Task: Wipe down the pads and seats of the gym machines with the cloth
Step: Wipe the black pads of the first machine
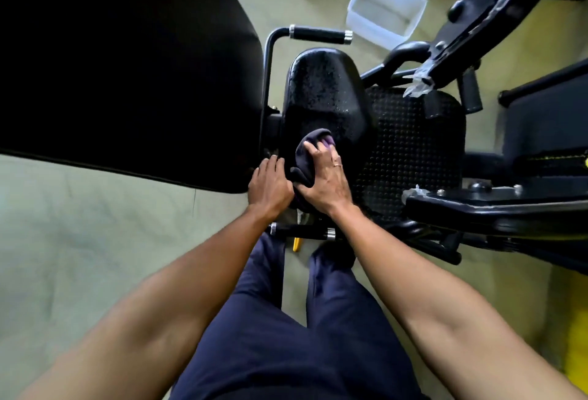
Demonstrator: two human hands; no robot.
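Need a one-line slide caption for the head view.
Right hand presses a cloth on the wet black seat; left hand rests beside it.

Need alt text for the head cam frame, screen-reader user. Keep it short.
Seen from above, a person's right hand presses a dark purple cloth onto the near end of a black padded gym-machine seat, while the left hand rests at the seat's left edge. A translucent plastic tub sits on the floor beyond.
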